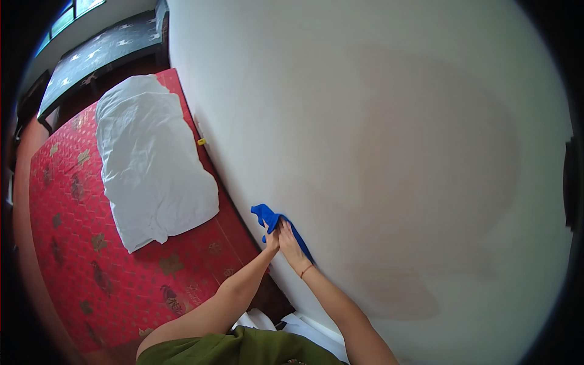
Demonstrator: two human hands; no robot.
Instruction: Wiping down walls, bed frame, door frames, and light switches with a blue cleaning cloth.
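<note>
A blue cloth (266,214) is bunched near the lower part of a white wall (319,137). My left hand (272,239) grips its bunched end, with some of the fingers hidden by folds. Close beside it, my right hand (289,241) lies with extended fingers over the cloth, and a strip of blue shows along its outer side. The right palm faces the wall side and cannot be seen. A thin reddish band (306,271) circles my right wrist.
To the left is a red patterned mattress (68,219) with a crumpled white sheet (155,169) on it. A small yellow object (201,142) sits between mattress and wall. Beyond stands a table with a grey patterned cover (109,43). White material (315,335) lies near my body.
</note>
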